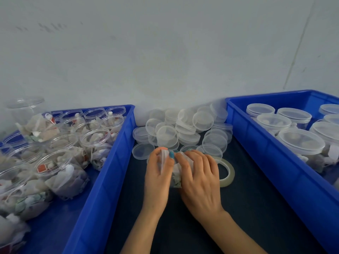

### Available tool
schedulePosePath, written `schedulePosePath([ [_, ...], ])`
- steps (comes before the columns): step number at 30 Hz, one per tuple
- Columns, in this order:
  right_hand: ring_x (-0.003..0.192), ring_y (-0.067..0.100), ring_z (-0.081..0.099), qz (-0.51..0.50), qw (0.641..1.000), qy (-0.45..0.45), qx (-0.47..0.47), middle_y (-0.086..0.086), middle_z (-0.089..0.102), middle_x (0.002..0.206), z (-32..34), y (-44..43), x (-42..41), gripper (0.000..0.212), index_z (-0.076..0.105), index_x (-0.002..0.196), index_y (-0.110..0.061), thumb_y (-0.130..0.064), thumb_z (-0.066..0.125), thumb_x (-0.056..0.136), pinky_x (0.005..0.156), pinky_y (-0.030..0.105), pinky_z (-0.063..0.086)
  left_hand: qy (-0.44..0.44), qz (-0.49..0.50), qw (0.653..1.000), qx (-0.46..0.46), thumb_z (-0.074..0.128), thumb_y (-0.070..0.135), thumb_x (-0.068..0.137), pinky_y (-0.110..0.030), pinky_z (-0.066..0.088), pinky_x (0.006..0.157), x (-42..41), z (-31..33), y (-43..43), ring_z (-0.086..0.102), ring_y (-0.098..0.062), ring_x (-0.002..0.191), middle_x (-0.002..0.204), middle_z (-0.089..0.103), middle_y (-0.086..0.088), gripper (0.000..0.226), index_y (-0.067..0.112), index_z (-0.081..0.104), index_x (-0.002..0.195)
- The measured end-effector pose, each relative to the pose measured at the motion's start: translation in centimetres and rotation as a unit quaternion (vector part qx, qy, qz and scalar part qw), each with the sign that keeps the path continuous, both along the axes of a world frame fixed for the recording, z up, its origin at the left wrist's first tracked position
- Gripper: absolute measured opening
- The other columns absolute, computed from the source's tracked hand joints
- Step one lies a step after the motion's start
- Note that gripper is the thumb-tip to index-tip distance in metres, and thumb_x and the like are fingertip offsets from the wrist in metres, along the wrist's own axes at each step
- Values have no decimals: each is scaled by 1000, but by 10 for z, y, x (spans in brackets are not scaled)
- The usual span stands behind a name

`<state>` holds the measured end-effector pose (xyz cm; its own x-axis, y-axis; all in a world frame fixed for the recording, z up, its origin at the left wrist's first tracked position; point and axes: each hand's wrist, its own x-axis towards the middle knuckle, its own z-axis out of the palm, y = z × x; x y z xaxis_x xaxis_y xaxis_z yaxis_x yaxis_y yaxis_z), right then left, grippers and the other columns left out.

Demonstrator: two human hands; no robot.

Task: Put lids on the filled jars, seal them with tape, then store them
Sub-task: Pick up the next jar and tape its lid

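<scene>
A pale, scuffed wall (165,52) is standing behind a dark table surface (247,208), and on that surface a flat roll of clear sealing tape (230,177) is lying on its side. Just to the left of the tape roll, a small clear plastic jar stuffed with white paper sachets (176,171) is being held low over the table between both hands. The left hand (157,176) is gripping the jar's far side from the roll, fingers curled over its top. The right hand (200,180) is wrapping round the near side, its knuckles covering part of the roll's left edge. Whether a lid is sitting on this jar cannot be told, since the fingers are hiding its mouth. Behind the tape roll, towards the wall, a loose heap of clear round plastic lids (185,127) is lying. Well to the left of the roll, a blue plastic crate (110,162) is holding open, filled clear jars (95,140). Right of the roll, a second blue plastic crate (275,162) is holding filled jars with lids on (300,142).
</scene>
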<state>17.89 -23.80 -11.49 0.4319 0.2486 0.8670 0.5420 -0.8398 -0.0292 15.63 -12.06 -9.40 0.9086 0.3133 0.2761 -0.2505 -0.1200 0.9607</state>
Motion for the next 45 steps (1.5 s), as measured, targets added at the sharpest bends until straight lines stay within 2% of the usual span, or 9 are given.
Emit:
schedulePosePath([
  [9,110,18,55,76,990,101,55,3,54,122,9,-4,1,82,49,134,-15,-36,87,64,96,31,42,-78,-20,993,84,64,58,83,-33,53,95,-5,8,3,58,-18,124,130,59,7,57,31,55,131],
  [17,103,-1,59,240,876,381,172,-26,44,120,25,-21,5,92,40,137,-45,-54,80,55,82,30,56,-131,-58,976,162,70,56,83,-28,44,108,0,12,21,46,-17,139,144,52,7,64,29,55,138],
  [22,105,15,56,38,984,169,46,-3,49,120,23,-13,3,99,44,141,-23,-41,87,55,89,31,45,-45,-98,994,34,77,72,65,-22,51,97,-3,13,15,54,-5,131,140,58,16,86,36,53,140],
  [26,100,11,56,72,976,202,20,-6,49,120,19,-8,-4,98,44,141,-23,-48,83,56,84,26,46,-51,-38,997,39,75,73,63,-26,50,100,-3,13,9,57,-2,126,132,63,18,77,40,60,130],
  [29,94,3,59,184,896,397,75,-19,49,117,29,-13,-3,91,42,133,-40,-59,77,51,79,28,54,-72,-75,992,75,74,49,76,-25,52,96,-6,16,22,59,-9,124,129,65,12,53,32,66,125],
  [34,96,19,72,418,638,625,168,2,73,106,42,-34,8,61,59,120,-18,-18,86,65,83,30,56,-54,-181,980,64,78,54,76,-24,52,95,-9,22,31,60,-19,126,133,65,0,68,20,61,133],
  [39,104,2,63,288,776,500,254,-20,62,113,31,-19,9,82,50,125,-37,-45,87,53,82,18,50,-58,-116,991,14,81,48,73,-19,51,94,-4,15,37,56,-8,130,139,59,12,78,28,51,143],
  [42,103,3,57,151,907,359,160,-19,45,122,23,-9,0,96,39,139,-35,-56,79,55,83,24,51,-28,-87,996,17,80,52,70,-18,52,90,-1,12,27,58,-1,124,132,62,21,73,37,54,137],
  [45,101,10,56,125,949,279,72,-9,46,123,15,-1,-6,96,41,143,-26,-53,78,58,83,28,50,-7,-38,998,53,78,67,61,-20,49,93,1,11,19,55,8,122,125,63,31,73,46,57,127],
])
